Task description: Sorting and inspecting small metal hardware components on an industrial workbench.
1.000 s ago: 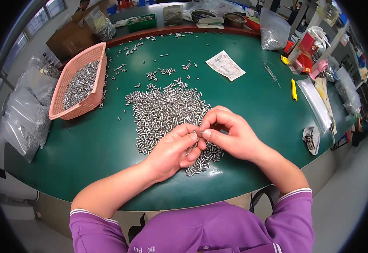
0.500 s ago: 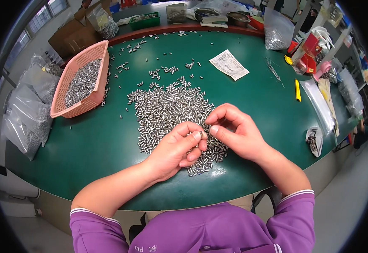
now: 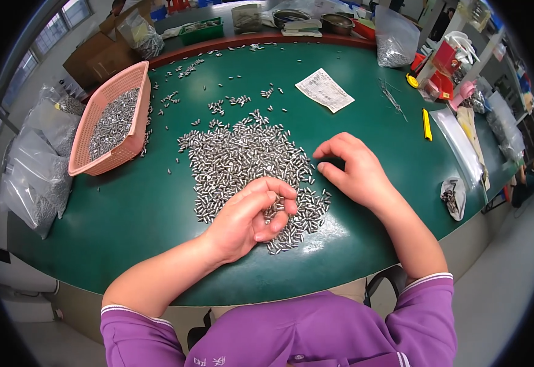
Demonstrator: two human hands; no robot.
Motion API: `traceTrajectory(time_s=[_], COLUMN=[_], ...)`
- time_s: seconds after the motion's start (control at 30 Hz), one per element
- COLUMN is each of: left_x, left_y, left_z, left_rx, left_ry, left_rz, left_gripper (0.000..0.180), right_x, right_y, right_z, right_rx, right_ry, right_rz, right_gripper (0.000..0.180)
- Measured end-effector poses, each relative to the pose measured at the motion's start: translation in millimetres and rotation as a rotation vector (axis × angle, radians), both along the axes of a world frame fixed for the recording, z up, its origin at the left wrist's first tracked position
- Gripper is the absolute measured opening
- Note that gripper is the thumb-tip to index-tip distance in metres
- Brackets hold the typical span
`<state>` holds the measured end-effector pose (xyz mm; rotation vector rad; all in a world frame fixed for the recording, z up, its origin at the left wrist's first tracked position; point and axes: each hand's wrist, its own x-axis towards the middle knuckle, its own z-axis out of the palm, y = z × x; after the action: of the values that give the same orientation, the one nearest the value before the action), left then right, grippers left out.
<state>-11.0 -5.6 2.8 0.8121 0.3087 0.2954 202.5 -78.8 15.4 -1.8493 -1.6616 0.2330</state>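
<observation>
A broad pile of small, silvery, pointed metal parts (image 3: pixel 242 153) covers the middle of the green table. Over its near right part, my left hand (image 3: pixel 242 214) is curled, the thumb close to the bent forefinger. Metal parts show in the gap between its fingers, but whether they lie in the hand or behind it I cannot tell. My right hand (image 3: pixel 358 171) is just right of the pile, thumb and forefinger apart, with nothing visible between them. Its other fingers are bent and partly hidden.
At the left stands a pink plastic basket (image 3: pixel 138 128) of similar parts, beside filled clear bags (image 3: pixel 28 189). A written paper slip (image 3: pixel 325 90) lies beyond the pile. Rightward are thin wires (image 3: pixel 392 98), a yellow cutter (image 3: pixel 426 125) and a small white bag (image 3: pixel 453 199). Loose parts are scattered farther back.
My right hand has moved right, away from my left hand, and now stands apart from it. My left thumb and fingertips have loosened from their pinch. The whole view has shifted slightly.
</observation>
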Motion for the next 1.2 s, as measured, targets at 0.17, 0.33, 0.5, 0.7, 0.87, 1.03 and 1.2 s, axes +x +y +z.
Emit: traceTrajectory(time_s=[0.17, 0.33, 0.5, 0.7, 0.87, 1.03, 1.2], left_x=[0, 0, 1, 1, 1, 2, 2], left_y=[0, 1, -2, -4, -2, -1, -3], left_z=[-4, -3, -2, -1, -3, -3, 0], left_rx=[0.027, -0.043, 0.007, 0.023, 0.027, 0.03, 0.014], left_ry=[0.017, 0.051, 0.079, 0.126, 0.087, 0.083, 0.099], left_rz=[0.025, -0.017, -0.006, -0.002, 0.001, -0.005, 0.012], left_gripper=[0.019, 0.017, 0.016, 0.013, 0.011, 0.017, 0.021], right_x=[0, -2, -22, -37, -21, -6, -6], right_y=[2, 4, 2, -2, 4, 8, 11], right_z=[-7, -10, 4, 7, 2, -12, -13], right_rx=[-0.038, 0.025, 0.241, 0.236, 0.252, 0.139, 0.09], right_ry=[-0.125, -0.133, 0.004, 0.014, -0.075, -0.146, -0.148], right_rz=[0.061, 0.084, 0.305, 0.411, 0.228, 0.092, 0.092], right_gripper=[0.014, 0.01, 0.01, 0.013, 0.016, 0.013, 0.011])
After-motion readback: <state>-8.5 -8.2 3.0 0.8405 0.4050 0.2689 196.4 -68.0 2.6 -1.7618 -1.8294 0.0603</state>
